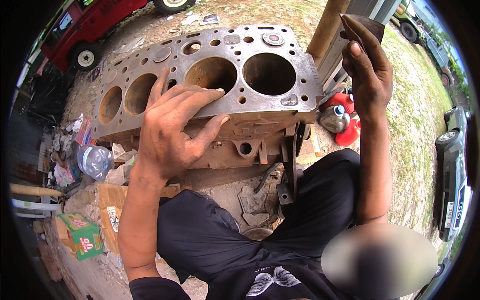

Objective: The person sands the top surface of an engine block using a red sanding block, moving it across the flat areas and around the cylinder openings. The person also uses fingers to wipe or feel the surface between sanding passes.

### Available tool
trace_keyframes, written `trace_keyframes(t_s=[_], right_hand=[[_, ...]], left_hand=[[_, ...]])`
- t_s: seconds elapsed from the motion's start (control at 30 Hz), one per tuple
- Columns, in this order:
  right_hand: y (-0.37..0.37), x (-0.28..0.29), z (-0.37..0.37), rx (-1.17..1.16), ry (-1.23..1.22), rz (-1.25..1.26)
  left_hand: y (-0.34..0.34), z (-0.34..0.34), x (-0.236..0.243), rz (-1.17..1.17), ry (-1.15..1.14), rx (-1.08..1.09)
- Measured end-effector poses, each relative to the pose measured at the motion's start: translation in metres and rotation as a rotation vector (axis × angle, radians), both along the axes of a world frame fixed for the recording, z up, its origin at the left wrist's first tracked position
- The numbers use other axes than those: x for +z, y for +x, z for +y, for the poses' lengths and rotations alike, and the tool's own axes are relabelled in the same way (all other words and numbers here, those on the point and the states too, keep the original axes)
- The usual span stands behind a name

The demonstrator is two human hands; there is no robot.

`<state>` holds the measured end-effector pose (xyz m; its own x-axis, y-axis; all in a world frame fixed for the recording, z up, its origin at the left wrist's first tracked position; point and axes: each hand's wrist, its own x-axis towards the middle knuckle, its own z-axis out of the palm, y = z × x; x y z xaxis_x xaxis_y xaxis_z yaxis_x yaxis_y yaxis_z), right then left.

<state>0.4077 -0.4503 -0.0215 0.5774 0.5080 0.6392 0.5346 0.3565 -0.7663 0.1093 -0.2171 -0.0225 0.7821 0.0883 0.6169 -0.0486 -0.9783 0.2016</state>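
Note:
An engine block (272, 102) stands before me, its flat grey top face showing four large round cylinder bores in a row. My left hand (172, 122) rests on the near edge of that face, fingers spread and nothing in them; its fingertips lie beside the middle bores. Raised to the right of the block and apart from it, my right hand (369, 80) pinches a dark brown piece of sandpaper (372, 31) between thumb and fingers. The sheet looks folded, and the fingers hide part of it.
Red and clear plastic jugs (334, 119) stand right of the block, near a metal post (345, 55). At left lie a large clear bottle (96, 161), a green box (80, 236) and litter. A red vehicle (92, 30) is parked far left; other vehicles (452, 170) line the right.

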Motion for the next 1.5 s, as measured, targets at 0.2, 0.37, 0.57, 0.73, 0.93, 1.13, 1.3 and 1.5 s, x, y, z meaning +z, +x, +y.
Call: trace_keyframes(t_s=[0.2, 0.37, 0.57, 0.73, 0.93, 1.13, 1.3, 1.5], right_hand=[[-0.006, 0.006, 0.010, -0.079, -0.030, -0.052], [-0.010, 0.008, 0.009, -0.065, -0.023, -0.052], [-0.022, 0.013, 0.007, -0.043, -0.079, 0.082], [-0.015, 0.011, 0.003, -0.110, -0.209, 0.277], [-0.020, 0.013, 0.001, -0.127, -0.257, 0.296], [-0.039, 0.020, 0.004, -0.197, -0.312, 0.100], [-0.030, 0.017, 0.003, -0.172, -0.231, 0.068], [-0.038, 0.017, 0.003, -0.076, -0.286, -0.067]], left_hand=[[0.000, 0.002, 0.001, -0.001, -0.013, -0.002], [0.001, 0.002, -0.003, -0.019, -0.037, -0.021], [0.000, 0.006, -0.003, -0.036, -0.035, -0.048], [-0.001, 0.003, -0.001, -0.033, -0.048, -0.040], [-0.002, 0.008, 0.000, -0.063, -0.037, -0.012], [-0.005, 0.005, 0.001, -0.029, -0.041, -0.013], [-0.003, 0.003, 0.001, -0.034, -0.055, -0.015], [-0.002, 0.004, 0.000, -0.052, -0.037, -0.009]])
